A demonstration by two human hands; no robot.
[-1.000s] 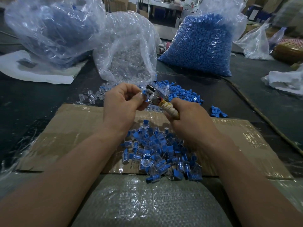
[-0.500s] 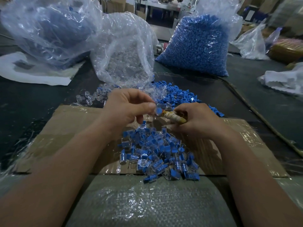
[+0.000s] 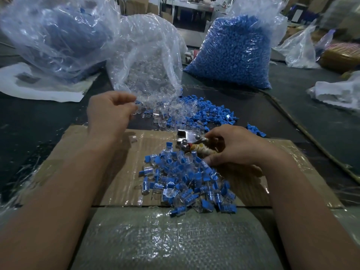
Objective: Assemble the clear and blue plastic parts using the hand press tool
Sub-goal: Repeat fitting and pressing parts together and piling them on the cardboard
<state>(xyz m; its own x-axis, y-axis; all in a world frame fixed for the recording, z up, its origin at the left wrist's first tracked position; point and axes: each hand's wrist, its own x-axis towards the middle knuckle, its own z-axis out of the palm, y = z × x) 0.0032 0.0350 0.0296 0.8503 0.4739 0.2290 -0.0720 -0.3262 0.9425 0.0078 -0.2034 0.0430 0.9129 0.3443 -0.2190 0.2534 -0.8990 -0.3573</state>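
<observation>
Dark counter (image 3: pixel 35 121) in a cluttered workshop, with a taped cardboard sheet (image 3: pixel 78 158) laid flat on it and a woven sack (image 3: pixel 175 240) overlapping the sheet's near edge. The far edge is walled by three plastic bags: a bluish one (image 3: pixel 54 36) on the left, the clear parts bag (image 3: pixel 148 61) in the middle and the blue parts bag (image 3: pixel 233 53) on the right. Loose clear parts (image 3: pixel 165 114) and blue parts (image 3: pixel 206 112) spill between the bags and the cardboard. A pile of assembled parts (image 3: pixel 185 178) sits mid-cardboard. The right hand (image 3: pixel 237 147) grips the hand press tool (image 3: pixel 187 139) by its taped handle, at the pile's far edge. The left hand (image 3: pixel 111 114) has curled fingers at the clear spill; can't tell if it pinches one. Bare counter shows left of the cardboard, and a cord (image 3: pixel 311 137) runs along the right.
</observation>
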